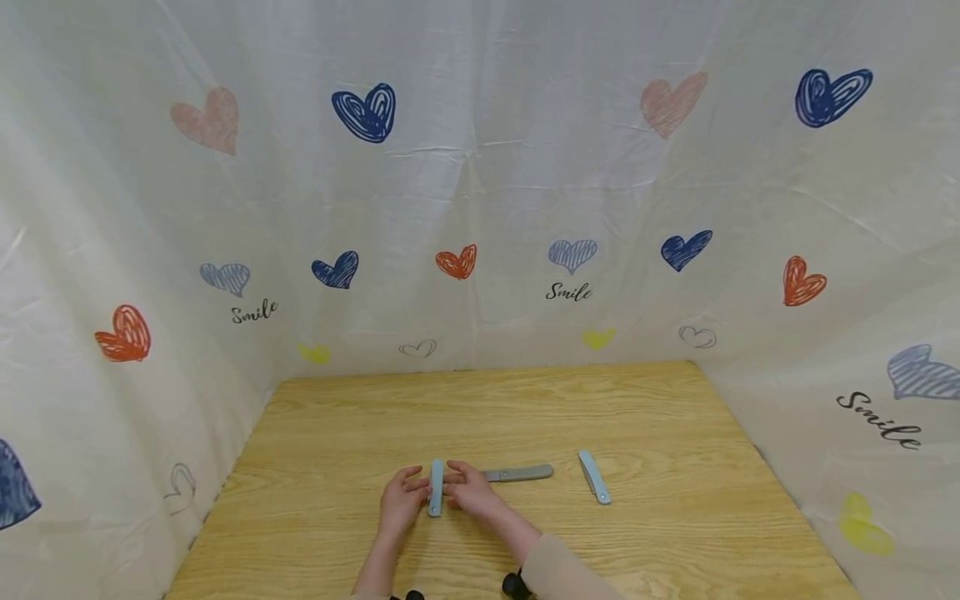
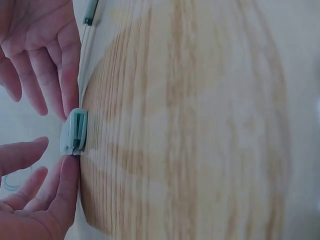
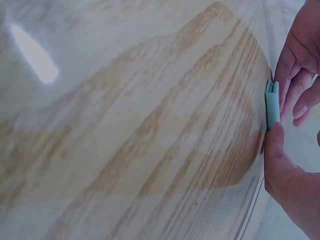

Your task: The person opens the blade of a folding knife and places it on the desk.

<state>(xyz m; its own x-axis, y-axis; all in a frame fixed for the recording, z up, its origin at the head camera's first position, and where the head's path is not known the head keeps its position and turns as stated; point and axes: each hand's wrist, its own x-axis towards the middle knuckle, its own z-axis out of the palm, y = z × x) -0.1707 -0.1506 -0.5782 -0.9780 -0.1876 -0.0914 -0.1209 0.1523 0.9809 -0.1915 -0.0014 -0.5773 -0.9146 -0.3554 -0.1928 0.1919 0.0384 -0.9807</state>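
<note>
A light blue folded pocket knife (image 1: 436,487) lies on the wooden table between my two hands. My left hand (image 1: 403,500) is on its left side, fingers extended and fingertips right at the handle. From the other side, my right hand (image 1: 474,492) reaches it with fairly straight fingers. In the left wrist view the knife (image 2: 75,131) shows a slotted handle, with fingertips at both sides. The right wrist view has the same knife (image 3: 272,105) close to the tabletop. An unfolded knife with a grey-green handle (image 1: 525,473) lies just beyond my right hand, its blade partly hidden behind the fingers.
Farther right on the table (image 1: 480,408) is a second light blue folded pocket knife (image 1: 594,477), lying at a slant. A white curtain (image 1: 510,192) printed with hearts and "Smile" surrounds the table at the back and sides.
</note>
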